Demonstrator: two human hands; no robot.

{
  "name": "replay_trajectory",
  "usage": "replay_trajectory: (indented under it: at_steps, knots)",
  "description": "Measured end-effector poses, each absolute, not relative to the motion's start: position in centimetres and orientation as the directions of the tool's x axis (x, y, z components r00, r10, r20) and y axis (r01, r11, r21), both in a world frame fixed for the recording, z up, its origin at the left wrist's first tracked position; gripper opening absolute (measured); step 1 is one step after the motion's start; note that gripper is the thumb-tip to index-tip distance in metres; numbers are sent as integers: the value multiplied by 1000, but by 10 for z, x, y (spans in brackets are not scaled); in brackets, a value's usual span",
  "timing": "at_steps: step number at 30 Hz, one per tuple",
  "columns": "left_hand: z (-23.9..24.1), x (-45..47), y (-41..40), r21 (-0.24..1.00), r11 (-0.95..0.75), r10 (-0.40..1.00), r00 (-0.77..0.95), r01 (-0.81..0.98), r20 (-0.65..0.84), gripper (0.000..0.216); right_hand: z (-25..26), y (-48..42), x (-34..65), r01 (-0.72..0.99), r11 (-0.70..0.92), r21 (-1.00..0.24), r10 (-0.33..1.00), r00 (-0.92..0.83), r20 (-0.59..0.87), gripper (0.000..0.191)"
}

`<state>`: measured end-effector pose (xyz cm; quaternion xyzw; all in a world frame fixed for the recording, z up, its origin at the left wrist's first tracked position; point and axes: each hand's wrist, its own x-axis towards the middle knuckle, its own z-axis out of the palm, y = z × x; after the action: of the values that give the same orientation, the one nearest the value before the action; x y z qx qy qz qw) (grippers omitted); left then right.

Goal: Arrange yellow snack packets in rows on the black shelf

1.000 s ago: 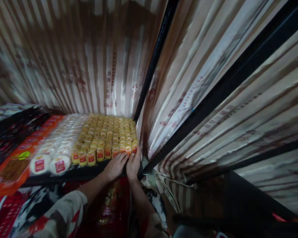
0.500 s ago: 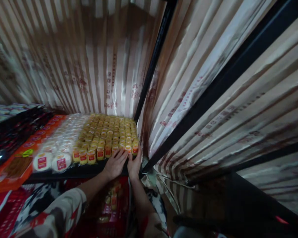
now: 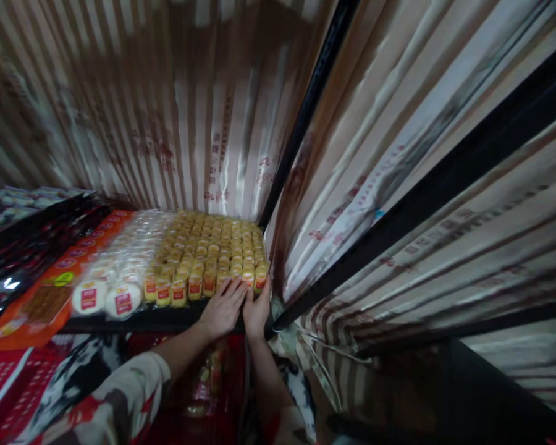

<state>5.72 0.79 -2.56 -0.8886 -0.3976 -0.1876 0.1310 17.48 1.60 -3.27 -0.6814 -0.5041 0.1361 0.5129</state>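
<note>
Rows of small yellow packaged cakes (image 3: 208,247), wrapped in clear film with red labels, stand on a dark shelf (image 3: 176,318). My left hand (image 3: 221,309) lies with stretched fingers against the front cakes near the right end. Beside it, my right hand (image 3: 257,309) has its thumb and fingers on either side of the last front cake (image 3: 260,275), at the shelf's right corner. Below my forearms, a red basket (image 3: 231,395) holds several more wrapped yellow pieces, dimly lit.
Left of the cakes are round white packaged pieces (image 3: 124,301), an orange packet (image 3: 41,303) and dark shiny packets (image 3: 18,259). Another red basket (image 3: 0,377) is at lower left. Black bars (image 3: 398,191) and striped curtains (image 3: 194,123) enclose the shelf behind and at right.
The view has shifted slightly, so the shelf appears further right. Both hands stay at the right end of the front row, with little movement against the cakes.
</note>
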Motion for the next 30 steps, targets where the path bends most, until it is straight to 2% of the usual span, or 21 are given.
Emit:
replay_trajectory:
  at_steps: [8,16,23,30]
  knots:
    - [-37,53,3,-115,-666,597,619,737,511,46,-34,15,174,580,32,-814,824,446,350,58]
    - [-36,43,-28,-9,-551,716,478,835,508,48,-33,15,174,575,59,-816,813,447,374,57]
    - [-25,45,-17,-50,-568,717,523,822,461,51,-34,16,175,566,67,-821,817,441,371,58]
    - [-25,47,-15,-18,-572,727,517,820,451,55,-34,15,177,547,92,-832,836,412,363,62]
